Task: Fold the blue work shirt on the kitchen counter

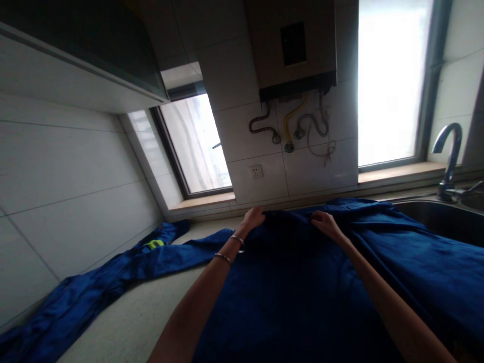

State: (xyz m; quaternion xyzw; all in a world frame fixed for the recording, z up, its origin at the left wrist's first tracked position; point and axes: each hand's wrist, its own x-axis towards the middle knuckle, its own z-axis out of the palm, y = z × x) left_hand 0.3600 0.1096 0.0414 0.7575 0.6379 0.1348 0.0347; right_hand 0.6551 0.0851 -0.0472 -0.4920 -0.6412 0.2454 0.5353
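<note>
Blue fabric fills the near centre and right of a tiled room as a person leans over a pale bench (pixel 151 310), both arms stretched toward the far side. The left hand (pixel 254 218) holds the far edge of the blue garment (pixel 287 287) in a narrow grip, fingers closed on the cloth. The right hand (pixel 325 223), a short way to the right along the same edge, has its fingers curled in and its grip narrow on the fabric. Two bracelets (pixel 223 258) circle the left wrist and forearm.

The garment lies broad between the arms, dark in shadow, and runs in folds to the right, up to the sink (pixel 412 206), where a curved metal faucet (pixel 449 156) stands. More blue cloth (pixel 98 282) stretches along the left wall, marked by a yellow-green strip (pixel 154 244); whether it all belongs to the same piece cannot be told.

On the far wall, a boxy unit (pixel 295 55) hangs above bent metal hoses (pixel 260 121) and a yellow pipe (pixel 291 118), with a socket (pixel 256 172) below to the left. Bright windows flank it: a left window (pixel 194 143) and a right window (pixel 391 80). Overhead at left juts a cabinet (pixel 79 75).
</note>
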